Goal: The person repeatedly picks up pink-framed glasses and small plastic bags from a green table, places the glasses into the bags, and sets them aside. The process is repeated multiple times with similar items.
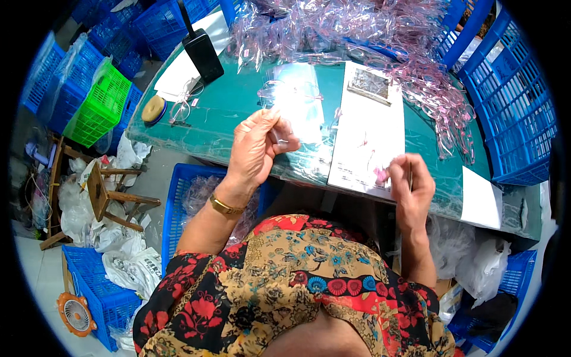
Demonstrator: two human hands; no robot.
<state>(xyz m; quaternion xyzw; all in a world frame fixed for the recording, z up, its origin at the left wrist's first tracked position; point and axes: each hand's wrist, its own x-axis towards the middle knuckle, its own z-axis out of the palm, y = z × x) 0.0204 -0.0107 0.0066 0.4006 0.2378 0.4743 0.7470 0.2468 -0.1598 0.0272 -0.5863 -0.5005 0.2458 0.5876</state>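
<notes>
In the head view, the glasses (291, 94) lie on clear sleeves (308, 114) on the green table (232, 128), just beyond the left hand (254, 141). They should be light and springy, with smooth lenses that probably slip and scratch easily, so the bridge or frame edge seems the safest hold. They look clear and thin-rimmed with pinkish ends, partly washed out by glare, like those in the pile (339, 33). The left hand's thumb and fingers are pinched together; the right hand (414, 189) curls, blurred, beside a pink piece (380, 175). I cannot tell whether either grasps anything.
</notes>
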